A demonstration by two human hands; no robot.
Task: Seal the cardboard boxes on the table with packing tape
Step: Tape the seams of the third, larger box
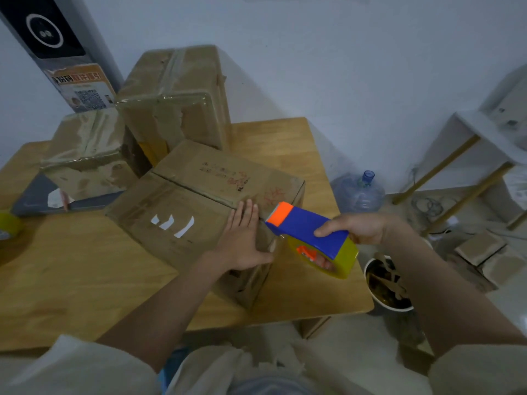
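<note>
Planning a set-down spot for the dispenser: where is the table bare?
Bare wooden table lies left of the near cardboard box, and a strip right of the tall taped box. The back left is crowded with taped boxes and a grey flat parcel.

**What you can't make out from here**

Your left hand (pixel 242 238) covers the near end of the front box's (pixel 199 201) flap seam. Past your fingertips, the red print on the lid is too blurred to read. Your right hand's (pixel 368 229) fingers vanish inside the tape roll (pixel 339 259); the dispenser (pixel 302 226) blade is unclear. Far left of your hands, a yellow roll (pixel 8 225) is cut by the edge.
</note>
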